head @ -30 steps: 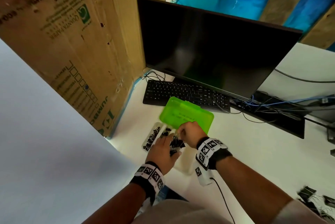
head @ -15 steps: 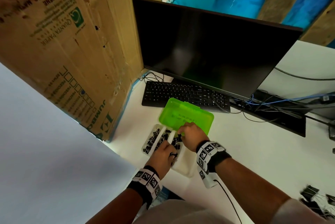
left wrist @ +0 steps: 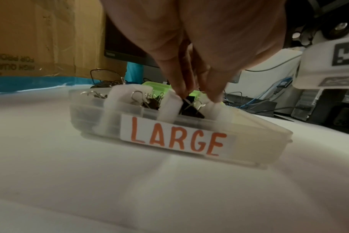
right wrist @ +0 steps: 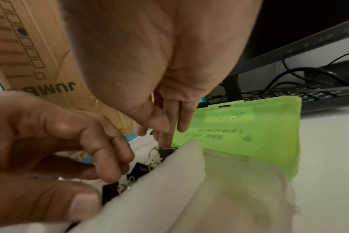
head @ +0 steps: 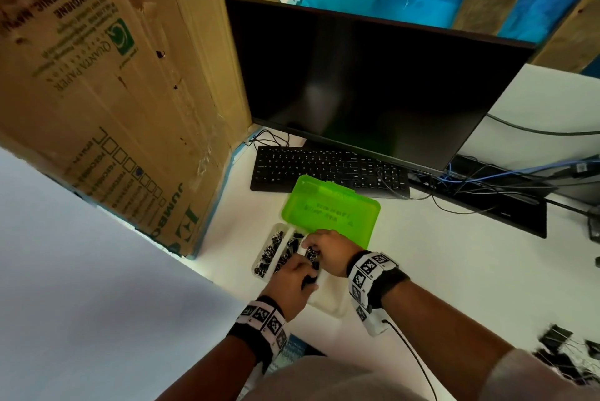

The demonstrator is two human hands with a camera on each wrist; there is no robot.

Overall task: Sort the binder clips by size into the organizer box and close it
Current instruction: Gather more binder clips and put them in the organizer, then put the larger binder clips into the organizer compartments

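Observation:
The translucent organizer box (head: 328, 305) lies on the white desk with its green lid (head: 331, 209) swung open behind it. A label reading LARGE (left wrist: 175, 140) is stuck on its near wall. Black binder clips (head: 269, 254) fill the left compartments. My left hand (head: 306, 274) reaches into a middle compartment, thumb and curled fingers (right wrist: 110, 171) pinching a black clip (right wrist: 110, 190). My right hand (head: 311, 249) points straight fingers (right wrist: 165, 138) down onto a clip (right wrist: 166, 149) in the same compartment. The hands hide most of that compartment.
A black keyboard (head: 328, 170) and a dark monitor (head: 373, 86) stand behind the box. A big cardboard carton (head: 107, 92) walls off the left. Loose binder clips (head: 558, 348) lie at the near right. Cables (head: 487, 186) run along the back right.
My left hand drew back toward me with a clip, then moved forward again beside my right hand. My right hand stayed over the box.

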